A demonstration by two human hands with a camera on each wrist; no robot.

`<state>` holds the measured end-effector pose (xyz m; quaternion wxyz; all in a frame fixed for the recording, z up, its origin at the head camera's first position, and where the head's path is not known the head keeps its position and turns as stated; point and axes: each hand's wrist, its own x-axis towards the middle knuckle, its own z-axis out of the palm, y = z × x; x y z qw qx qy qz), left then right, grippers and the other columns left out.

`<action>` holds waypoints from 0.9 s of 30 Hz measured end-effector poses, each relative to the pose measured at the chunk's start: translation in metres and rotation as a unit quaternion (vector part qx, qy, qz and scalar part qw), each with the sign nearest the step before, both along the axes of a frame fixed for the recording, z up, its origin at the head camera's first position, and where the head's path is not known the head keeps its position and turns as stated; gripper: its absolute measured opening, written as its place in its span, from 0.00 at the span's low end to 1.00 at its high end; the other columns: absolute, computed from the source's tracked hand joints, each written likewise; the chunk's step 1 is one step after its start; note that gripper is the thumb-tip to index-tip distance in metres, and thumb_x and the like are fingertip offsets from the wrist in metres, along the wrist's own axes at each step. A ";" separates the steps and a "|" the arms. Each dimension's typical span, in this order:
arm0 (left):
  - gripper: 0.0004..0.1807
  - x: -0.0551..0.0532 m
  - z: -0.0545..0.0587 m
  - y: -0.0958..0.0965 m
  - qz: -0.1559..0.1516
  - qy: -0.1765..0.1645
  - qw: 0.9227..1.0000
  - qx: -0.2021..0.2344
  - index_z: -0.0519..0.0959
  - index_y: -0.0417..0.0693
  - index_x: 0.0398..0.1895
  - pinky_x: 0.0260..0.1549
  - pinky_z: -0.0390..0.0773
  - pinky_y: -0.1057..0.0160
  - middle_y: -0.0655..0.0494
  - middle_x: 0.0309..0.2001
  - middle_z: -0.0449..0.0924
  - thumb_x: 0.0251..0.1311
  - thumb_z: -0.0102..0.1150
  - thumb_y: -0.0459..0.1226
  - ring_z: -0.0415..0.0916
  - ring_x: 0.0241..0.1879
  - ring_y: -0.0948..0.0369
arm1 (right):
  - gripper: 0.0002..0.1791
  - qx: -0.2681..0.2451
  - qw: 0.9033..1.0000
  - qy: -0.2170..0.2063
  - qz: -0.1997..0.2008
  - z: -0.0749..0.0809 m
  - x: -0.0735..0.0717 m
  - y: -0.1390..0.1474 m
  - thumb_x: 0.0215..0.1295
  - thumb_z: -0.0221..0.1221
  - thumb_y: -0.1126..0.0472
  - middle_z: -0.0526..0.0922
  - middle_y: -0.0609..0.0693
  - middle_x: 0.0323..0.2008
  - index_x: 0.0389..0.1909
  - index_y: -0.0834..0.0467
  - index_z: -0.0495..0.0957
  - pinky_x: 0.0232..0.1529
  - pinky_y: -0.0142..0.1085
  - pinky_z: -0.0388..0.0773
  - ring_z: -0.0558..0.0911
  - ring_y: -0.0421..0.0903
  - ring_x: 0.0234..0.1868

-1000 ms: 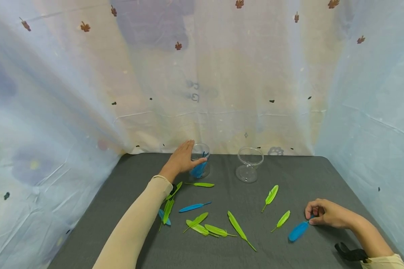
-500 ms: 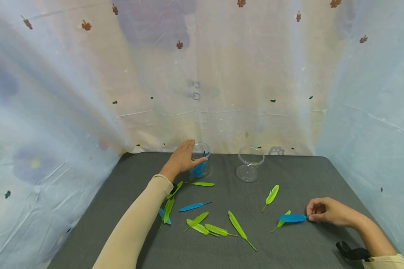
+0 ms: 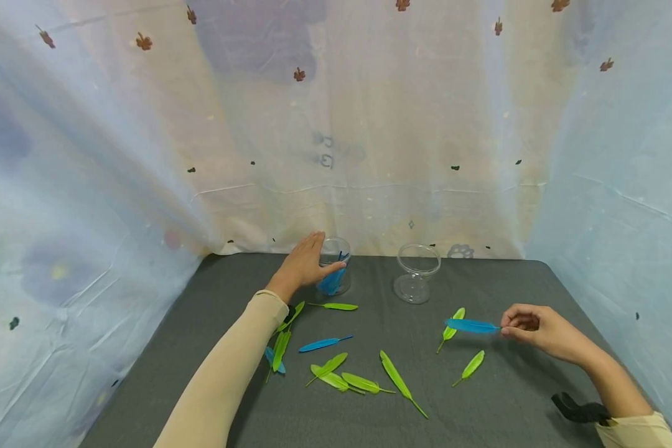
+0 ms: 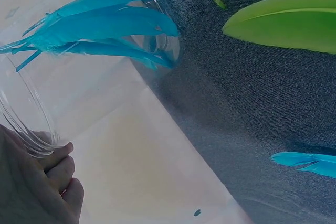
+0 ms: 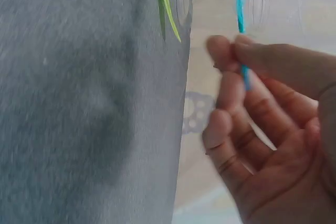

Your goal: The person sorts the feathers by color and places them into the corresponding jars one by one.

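My left hand grips a clear plastic cup at the back of the table, thumb in front. Several blue feathers stand inside that cup, quills up, as the left wrist view shows. With thumb and fingertips my right hand pinches a blue feather by its quill, raised above the table at the right. Its vane points left, over a green feather. A second clear cup, with a round foot, stands to the right of the first with no feather visible in it.
Several green feathers lie scattered over the dark grey table. A blue feather lies at centre left, and another blue feather is partly covered by green ones near the left forearm. A patterned curtain hangs behind.
My right hand has lifted the blue feather off the table and moved it away from me, the vane swinging round to point left. My left hand stays on the cup.
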<state>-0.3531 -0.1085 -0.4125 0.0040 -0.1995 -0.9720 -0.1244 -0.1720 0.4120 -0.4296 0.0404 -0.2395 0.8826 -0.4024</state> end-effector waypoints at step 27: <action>0.60 0.002 -0.001 0.000 0.001 0.007 1.000 0.009 0.44 0.43 0.89 0.85 0.43 0.49 0.45 0.88 0.43 0.71 0.50 0.73 0.39 0.87 0.49 | 0.11 -0.057 0.964 0.224 -0.128 0.009 -0.036 -0.071 0.70 0.67 0.74 0.93 0.53 0.38 0.48 0.58 0.86 0.43 0.18 0.80 0.89 0.29 0.40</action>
